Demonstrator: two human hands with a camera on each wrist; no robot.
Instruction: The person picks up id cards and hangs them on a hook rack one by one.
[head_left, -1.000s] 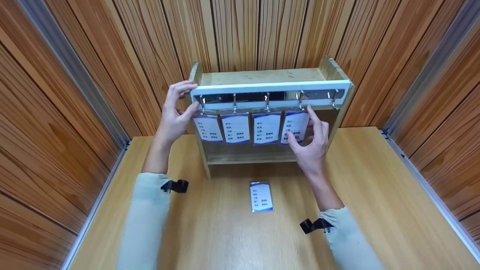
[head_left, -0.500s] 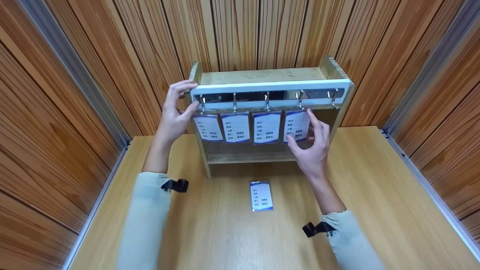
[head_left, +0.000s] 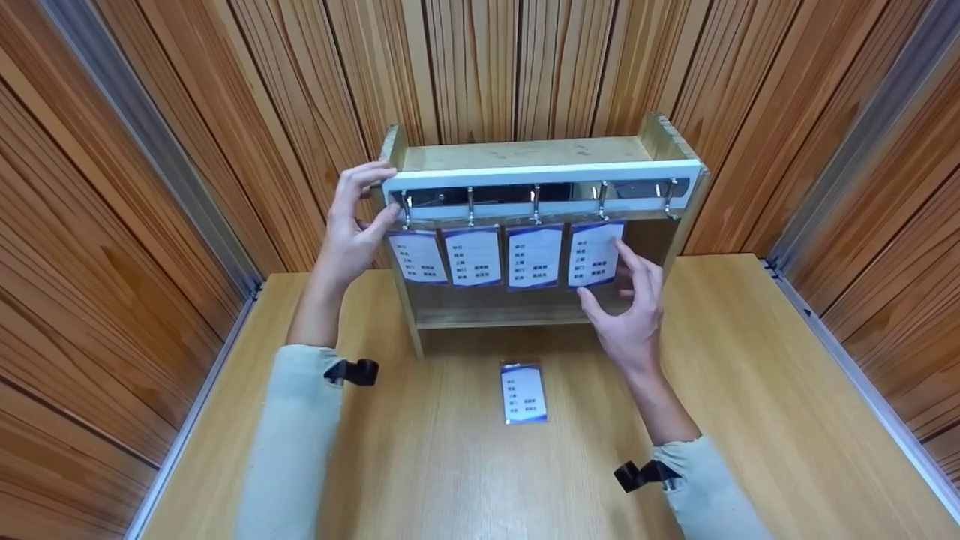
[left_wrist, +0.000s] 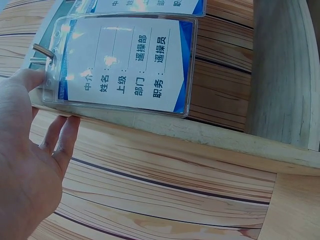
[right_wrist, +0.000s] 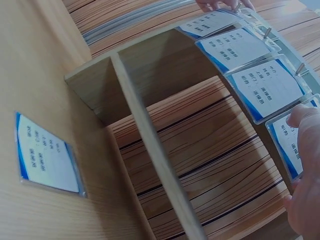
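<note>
A wooden rack (head_left: 517, 156) carries a white rail (head_left: 540, 172) with several metal hooks along its front. Badge cards in clear sleeves hang from it; the rightmost one is the fourth badge (head_left: 595, 255). My left hand (head_left: 351, 229) grips the rack's left upper end, thumb in front near the first badge (left_wrist: 125, 65), fingers round the side board. At the fourth badge's right edge is my right hand (head_left: 631, 307), thumb and index finger spread apart below and beside it, nothing pinched. Another badge (head_left: 523, 394) lies face up on the table.
The rightmost hook (head_left: 670, 199) bears no card. A lower shelf board (head_left: 502, 316) crosses the rack. Wood-panelled walls close in the table (head_left: 442, 480) at the back and both sides.
My right hand has moved down and slightly right, from the top of the fourth badge to its lower right edge. That badge stays hanging. The left hand keeps its grip in the same place.
</note>
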